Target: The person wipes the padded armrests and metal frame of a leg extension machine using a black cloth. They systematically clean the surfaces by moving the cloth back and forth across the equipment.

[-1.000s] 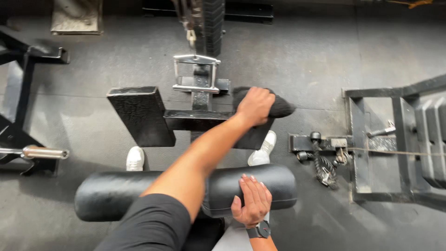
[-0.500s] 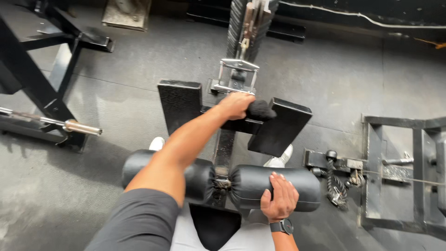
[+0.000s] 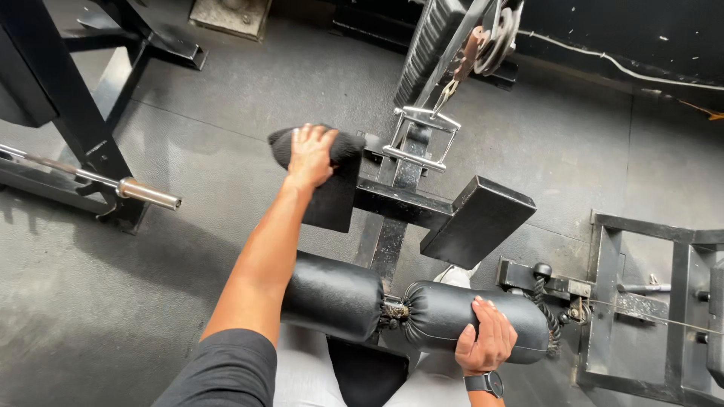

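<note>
The right hand [image 3: 489, 338] lies nearest, fingers wrapped over the right end of the black padded roller [image 3: 483, 324], steadying it rather than squeezing hard. Farther off, the left hand [image 3: 311, 154] reaches out on a straight arm and presses a dark cloth [image 3: 280, 143] flat under its palm, fingers spread, on top of the left footplate [image 3: 332, 197] of the machine.

The cloth looks soft, light and limp; it would bunch easily and is best held by pinning it beneath the whole palm, as now.

Half a second ago the left hand and cloth were on the right footplate [image 3: 477, 220]; they have since crossed to the left one. Beyond hangs the metal cable handle [image 3: 422, 136].
</note>
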